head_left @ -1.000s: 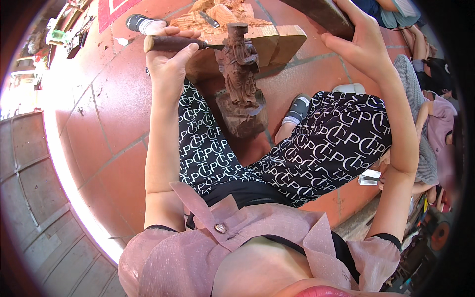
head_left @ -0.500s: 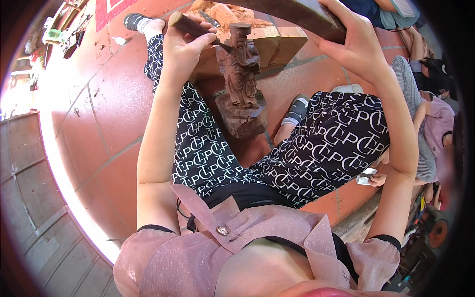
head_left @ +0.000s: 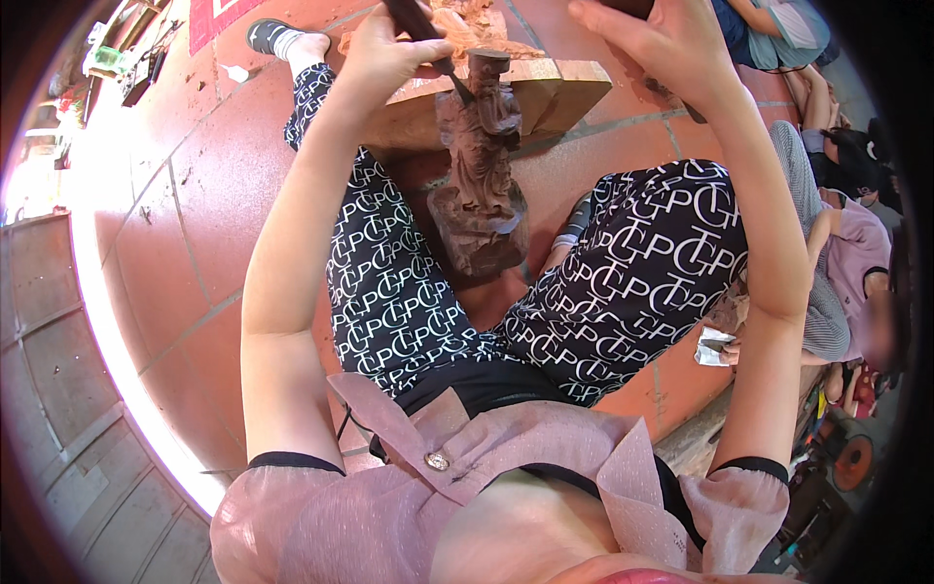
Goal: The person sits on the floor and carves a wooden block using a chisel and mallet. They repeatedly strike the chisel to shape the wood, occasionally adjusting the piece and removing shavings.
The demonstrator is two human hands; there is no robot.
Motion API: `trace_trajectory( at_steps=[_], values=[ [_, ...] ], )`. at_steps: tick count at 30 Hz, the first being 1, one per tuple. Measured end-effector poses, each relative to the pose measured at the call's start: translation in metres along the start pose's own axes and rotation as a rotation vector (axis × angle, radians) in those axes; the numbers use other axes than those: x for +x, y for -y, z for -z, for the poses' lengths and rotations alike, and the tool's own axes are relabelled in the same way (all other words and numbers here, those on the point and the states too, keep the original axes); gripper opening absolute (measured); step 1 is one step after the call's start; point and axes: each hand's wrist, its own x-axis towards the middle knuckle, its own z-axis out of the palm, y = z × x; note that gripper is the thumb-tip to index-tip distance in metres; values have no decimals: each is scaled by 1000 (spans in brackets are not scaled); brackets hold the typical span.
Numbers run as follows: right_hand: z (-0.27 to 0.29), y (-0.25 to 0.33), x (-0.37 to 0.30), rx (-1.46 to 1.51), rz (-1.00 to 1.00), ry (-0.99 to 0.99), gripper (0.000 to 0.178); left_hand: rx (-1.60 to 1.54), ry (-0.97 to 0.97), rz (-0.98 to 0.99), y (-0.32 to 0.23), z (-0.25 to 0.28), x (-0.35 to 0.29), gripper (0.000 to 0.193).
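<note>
A dark brown carved wooden figurine point(head_left: 477, 161) stands on its rough base between my knees, leaning against a thick wooden block. My left hand point(head_left: 382, 60) is closed round a chisel point(head_left: 416, 24) with a dark handle. The chisel slants down, and its thin blade meets the figurine's upper part, just below the flat-topped head. At the upper right, my right hand point(head_left: 673, 51) grips a dark wooden mallet point(head_left: 628, 6). Most of the mallet is cut off by the picture's top edge.
Behind the figurine lies the pale wooden block point(head_left: 564, 92), with an orange-toned carved piece point(head_left: 472, 27) beyond it. People sit at the right; one person's hand holds a small whitish packet point(head_left: 713, 346). A red mat point(head_left: 216, 18) lies on the tiled floor at the upper left.
My right hand and the mallet have risen toward the top edge, away from the chisel. My left hand has shifted up a little, and the chisel now stands steeper against the figurine.
</note>
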Motion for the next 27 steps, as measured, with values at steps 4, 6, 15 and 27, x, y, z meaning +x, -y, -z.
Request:
trace_trajectory(
  at_steps=[4, 6, 15, 27],
  values=[
    [39, -10, 15, -4, 16, 345, 65, 72, 32, -148, -6, -21, -14, 65],
    [54, 15, 28, -299, 31, 609, 62, 305, -156, -399, 22, -23, -9, 62],
    [51, 18, 22, -477, -26, 701, 69, 92, -127, -458, 18, -23, -8, 55],
    [60, -53, -19, -167, -129, 479, 58, -171, -283, -428, -19, -10, -94, 16]
  ],
)
